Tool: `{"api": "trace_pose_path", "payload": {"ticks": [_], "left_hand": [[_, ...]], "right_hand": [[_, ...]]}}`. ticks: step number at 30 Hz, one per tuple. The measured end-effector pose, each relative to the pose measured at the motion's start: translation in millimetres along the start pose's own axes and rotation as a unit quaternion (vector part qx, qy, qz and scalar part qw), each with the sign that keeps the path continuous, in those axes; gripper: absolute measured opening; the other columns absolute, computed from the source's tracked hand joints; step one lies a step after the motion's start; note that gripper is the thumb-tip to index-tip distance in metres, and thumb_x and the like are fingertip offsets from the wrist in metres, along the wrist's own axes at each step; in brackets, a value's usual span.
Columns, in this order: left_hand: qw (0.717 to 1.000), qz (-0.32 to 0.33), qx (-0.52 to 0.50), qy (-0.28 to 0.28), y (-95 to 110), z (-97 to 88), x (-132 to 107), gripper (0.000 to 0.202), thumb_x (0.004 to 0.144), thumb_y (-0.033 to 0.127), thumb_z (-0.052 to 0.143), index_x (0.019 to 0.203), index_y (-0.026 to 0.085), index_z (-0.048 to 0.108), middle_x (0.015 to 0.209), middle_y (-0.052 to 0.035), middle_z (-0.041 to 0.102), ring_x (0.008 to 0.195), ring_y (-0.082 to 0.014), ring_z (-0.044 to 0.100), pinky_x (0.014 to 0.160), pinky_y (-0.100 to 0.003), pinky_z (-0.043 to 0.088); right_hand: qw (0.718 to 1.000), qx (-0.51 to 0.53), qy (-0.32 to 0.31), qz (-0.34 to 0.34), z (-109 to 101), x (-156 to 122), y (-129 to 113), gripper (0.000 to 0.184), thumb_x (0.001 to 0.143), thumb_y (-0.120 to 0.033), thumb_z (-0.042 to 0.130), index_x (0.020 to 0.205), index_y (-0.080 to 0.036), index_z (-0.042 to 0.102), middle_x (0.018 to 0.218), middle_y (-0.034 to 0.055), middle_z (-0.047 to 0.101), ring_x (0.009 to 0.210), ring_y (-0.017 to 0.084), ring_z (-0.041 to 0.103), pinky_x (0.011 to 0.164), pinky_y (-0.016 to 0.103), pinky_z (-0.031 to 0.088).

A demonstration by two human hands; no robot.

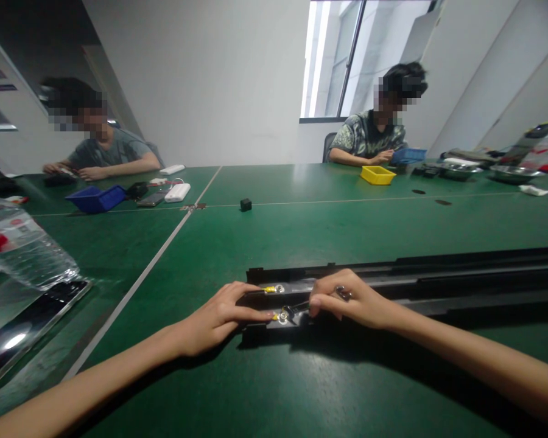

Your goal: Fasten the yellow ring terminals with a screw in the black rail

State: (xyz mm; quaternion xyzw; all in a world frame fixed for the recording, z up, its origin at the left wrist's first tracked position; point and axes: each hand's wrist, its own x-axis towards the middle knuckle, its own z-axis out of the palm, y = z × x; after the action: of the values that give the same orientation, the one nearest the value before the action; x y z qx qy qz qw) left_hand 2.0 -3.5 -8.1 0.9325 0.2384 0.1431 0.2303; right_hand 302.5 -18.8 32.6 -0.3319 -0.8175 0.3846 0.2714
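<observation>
- Left hand (214, 316): thumb and forefinger spread apart, their tips at the two yellow lugs (270, 289).
- Right hand (358, 301): fingers pinched on a metal tool (295, 311), its tip by the nearer fastener (283, 317).
- Black rails (466, 281): lying on the green table (324, 389), their left ends under the hands, the rest running off rightward.

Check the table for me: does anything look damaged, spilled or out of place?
One thing: the green table shows brown patches where its seams cross, perhaps worn. I see no spill around the black rails.
</observation>
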Motion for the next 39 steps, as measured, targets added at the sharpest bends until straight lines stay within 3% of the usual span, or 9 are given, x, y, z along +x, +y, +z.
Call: {"api": "trace_pose_path", "payload": {"ticks": [25,39], "left_hand": [[1.0,0.004,-0.004,0.003,2.4,-2.0,0.9,0.044,0.101,0.014,0.038,0.13,0.038,0.06,0.14,-0.0066,0.045,0.123,-0.0289,0.043,0.104,-0.05,0.034],[1.0,0.004,-0.007,-0.001,0.1,-0.3,-0.4,0.043,0.101,0.015,0.038,0.131,0.038,0.059,0.141,-0.0066,0.044,0.124,-0.0293,0.042,0.104,-0.051,0.034]], "right_hand": [[1.0,0.022,0.007,0.004,0.7,0.5,0.1,0.039,0.093,-0.041,0.055,0.075,-0.01,0.071,0.067,0.0055,0.067,0.047,0.007,0.052,0.044,0.016,0.042],[1.0,0.007,0.012,0.007,1.2,0.9,1.9,0.037,0.091,-0.038,0.058,0.073,-0.009,0.072,0.06,0.0043,0.064,0.047,0.007,0.052,0.043,0.015,0.04]]}}
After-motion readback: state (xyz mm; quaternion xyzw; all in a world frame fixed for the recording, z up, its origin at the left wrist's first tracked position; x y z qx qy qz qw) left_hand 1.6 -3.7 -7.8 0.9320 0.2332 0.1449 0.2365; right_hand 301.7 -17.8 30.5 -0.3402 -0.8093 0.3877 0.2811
